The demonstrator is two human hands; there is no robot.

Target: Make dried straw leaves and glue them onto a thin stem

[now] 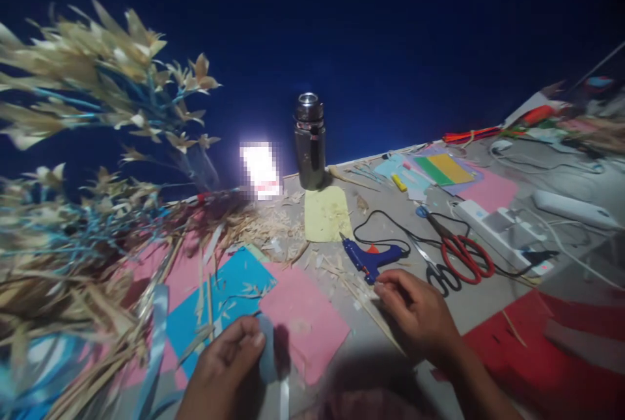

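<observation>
Left hand (227, 358) pinches a pale ribbon (267, 358), bottom centre; right hand (415, 316) seems closed on a straw sliver (378, 327), ready for joining.

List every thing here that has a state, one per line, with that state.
Left hand: pinching a pale blue strip.
Right hand: fingers curled, resting on the table by a thin stick.
Glue gun: lying on its side, cord attached.
Red scissors: lying closed.
Flask: upright.
Power strip: plug in.
</observation>
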